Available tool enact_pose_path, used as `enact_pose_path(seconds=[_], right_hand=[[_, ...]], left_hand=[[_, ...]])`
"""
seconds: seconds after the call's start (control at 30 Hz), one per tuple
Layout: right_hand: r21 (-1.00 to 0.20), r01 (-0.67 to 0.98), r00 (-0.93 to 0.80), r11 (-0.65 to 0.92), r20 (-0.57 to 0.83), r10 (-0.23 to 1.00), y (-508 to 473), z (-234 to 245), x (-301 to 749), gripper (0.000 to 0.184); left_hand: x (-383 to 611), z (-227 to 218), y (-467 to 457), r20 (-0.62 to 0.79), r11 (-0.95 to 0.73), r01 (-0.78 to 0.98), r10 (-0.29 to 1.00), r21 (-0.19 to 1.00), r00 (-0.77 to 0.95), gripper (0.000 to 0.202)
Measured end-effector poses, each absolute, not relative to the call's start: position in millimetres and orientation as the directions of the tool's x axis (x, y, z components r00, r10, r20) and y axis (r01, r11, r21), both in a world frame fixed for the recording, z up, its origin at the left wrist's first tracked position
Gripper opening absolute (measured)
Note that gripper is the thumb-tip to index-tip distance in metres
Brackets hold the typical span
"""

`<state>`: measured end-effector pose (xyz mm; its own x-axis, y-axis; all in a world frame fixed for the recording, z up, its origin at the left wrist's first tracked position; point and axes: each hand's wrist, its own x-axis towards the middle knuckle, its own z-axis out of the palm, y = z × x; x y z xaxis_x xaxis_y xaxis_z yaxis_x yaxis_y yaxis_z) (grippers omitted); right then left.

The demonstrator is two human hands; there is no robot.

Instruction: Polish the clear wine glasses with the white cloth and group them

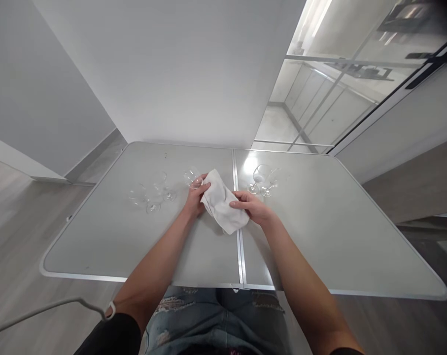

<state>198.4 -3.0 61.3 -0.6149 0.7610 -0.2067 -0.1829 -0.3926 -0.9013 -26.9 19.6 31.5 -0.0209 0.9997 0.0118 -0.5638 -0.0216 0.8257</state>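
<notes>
A white cloth (223, 204) is stretched between my two hands above the table's middle. My left hand (195, 197) is closed around a clear wine glass (191, 176), with its thumb at the cloth's upper left edge. The bowl sticks out to the left, and the fabric and fingers hide the rest. Pinching the lower right part of the cloth, my right hand (253, 206) has its thumb lying on top and its other fingers mostly behind.
Two stemmed glasses (153, 207) are on the left half of the folding table (341, 231). More stemmed glasses (266, 191) stand right of the metal centre seam (241, 246). A white wall (179, 74) rises behind, beside a glazed door (319, 98). A pale cable (42, 313) hangs near my left arm.
</notes>
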Motion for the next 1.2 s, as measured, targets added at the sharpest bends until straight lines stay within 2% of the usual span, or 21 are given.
enact_pose_path(seconds=[0.07, 0.17, 0.23, 0.33, 0.43, 0.53, 0.63, 0.8, 0.87, 0.93, 1.0, 1.07, 1.13, 1.2], right_hand=[[-0.865, -0.329, -0.568, -0.379, -0.139, 0.811, -3, 60, 202, 0.032], [-0.815, -0.501, -0.394, -0.291, -0.085, 0.915, -3, 63, 206, 0.029], [-0.823, -0.496, -0.379, -0.279, -0.084, 0.921, -3, 66, 205, 0.026], [-0.851, -0.406, -0.476, -0.334, -0.115, 0.872, -3, 70, 202, 0.03], [-0.867, -0.26, -0.567, -0.425, -0.219, 0.794, -3, 71, 200, 0.04], [-0.864, -0.17, -0.576, -0.474, -0.303, 0.759, -5, 69, 199, 0.036], [-0.873, -0.202, -0.534, -0.445, -0.283, 0.797, -7, 65, 194, 0.033], [-0.893, -0.344, -0.401, -0.29, -0.139, 0.905, -8, 67, 185, 0.023], [-0.916, -0.364, -0.283, -0.168, -0.064, 0.957, -8, 72, 185, 0.02], [-0.95, -0.31, -0.093, 0.025, 0.056, 0.994, -8, 76, 186, 0.019], [-0.964, -0.123, 0.112, 0.235, 0.222, 0.969, -9, 77, 188, 0.015], [-0.902, 0.162, 0.226, 0.401, 0.43, 0.874, -9, 73, 188, 0.01], [-0.748, 0.396, 0.148, 0.532, 0.624, 0.767, -9, 67, 185, 0.007], [-0.576, 0.486, -0.072, 0.657, 0.723, 0.687, -9, 59, 179, 0.013]], left_hand=[[-27, 32, 21, -0.019, -0.009, -0.533, 0.999, 0.846, -0.047, 0.045], [-26, 31, 23, -0.02, -0.02, -0.474, 0.997, 0.88, -0.079, 0.037], [-24, 30, 23, 0.007, -0.044, -0.45, 0.996, 0.892, -0.084, 0.036], [-22, 30, 24, 0.038, -0.097, -0.447, 0.989, 0.889, -0.14, 0.035], [-24, 28, 26, 0.037, -0.136, -0.466, 0.976, 0.875, -0.215, 0.033], [-26, 25, 29, 0.014, -0.132, -0.488, 0.971, 0.863, -0.237, 0.031], [-26, 22, 32, 0.019, -0.143, -0.501, 0.97, 0.853, -0.244, 0.032], [-21, 24, 30, 0.016, -0.091, -0.431, 0.984, 0.898, -0.176, 0.034], [-19, 25, 26, 0.051, -0.094, -0.325, 0.989, 0.941, -0.141, 0.034], [-17, 25, 21, 0.16, -0.177, -0.108, 0.976, 0.978, -0.147, 0.033], [-15, 24, 16, 0.312, -0.271, 0.229, 0.935, 0.935, -0.169, 0.027], [-13, 22, 11, 0.433, -0.287, 0.549, 0.888, 0.785, -0.155, 0.017], [-12, 20, 9, 0.477, -0.252, 0.74, 0.872, 0.624, -0.106, 0.007], [-12, 19, 8, 0.477, -0.224, 0.824, 0.877, 0.52, -0.062, 0.007]])
